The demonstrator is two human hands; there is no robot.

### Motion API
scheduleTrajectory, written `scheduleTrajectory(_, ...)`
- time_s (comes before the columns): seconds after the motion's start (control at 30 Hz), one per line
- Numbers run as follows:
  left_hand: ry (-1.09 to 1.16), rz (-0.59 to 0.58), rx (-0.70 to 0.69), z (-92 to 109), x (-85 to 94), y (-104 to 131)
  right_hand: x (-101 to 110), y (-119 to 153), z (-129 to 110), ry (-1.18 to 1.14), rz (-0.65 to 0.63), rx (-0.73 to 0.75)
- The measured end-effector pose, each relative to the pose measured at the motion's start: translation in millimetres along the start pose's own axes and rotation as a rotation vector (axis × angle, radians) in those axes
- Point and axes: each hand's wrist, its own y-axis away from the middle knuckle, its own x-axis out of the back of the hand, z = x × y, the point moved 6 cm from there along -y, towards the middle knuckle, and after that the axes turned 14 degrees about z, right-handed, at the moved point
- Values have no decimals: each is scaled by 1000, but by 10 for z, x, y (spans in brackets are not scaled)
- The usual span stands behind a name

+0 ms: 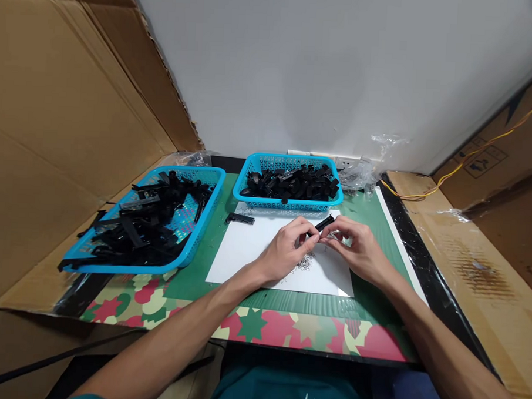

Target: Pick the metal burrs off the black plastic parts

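Between my hands is a narrow black plastic part [325, 222], tilted up toward the right. My left hand [290, 247] grips its near end with thumb and fingers. My right hand [351, 243] meets it from the right, fingertips pinched close to the part; whatever tiny piece they hold is too small to name. Below the hands, a small heap of tiny metal pieces [306, 262] lies on a white sheet [237, 251]. Another black plastic part [241, 219] rests alone near the sheet's upper left corner.
A blue basket [217, 188] full of long black parts stands at the left. A second blue basket [287, 205] behind the sheet holds smaller black pieces. Cardboard walls [55, 84] flank the green table mat [187, 284]. Clear plastic wrap [361, 175] and a yellow cable [454, 172] lie right.
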Motion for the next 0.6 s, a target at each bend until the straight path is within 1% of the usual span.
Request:
scheduleTrajectory(0.17,4,-6,9,5,6,-9,4,8,-3,3,36,13)
scheduleTrajectory(0.23,3,12,12,4,16,-15,9,2,-6,-18,51,-6)
scheduleTrajectory(0.4,-3,71,28,-19,46,-29,0,-7,67,-104,77,-152)
scheduleTrajectory(0.5,-19,64,21,-27,42,-26,-38,5,127,-176,81,-232)
scheduleTrajectory(0.6,-32,42,23,-32,29,-15,-49,6,152,-211,94,-259)
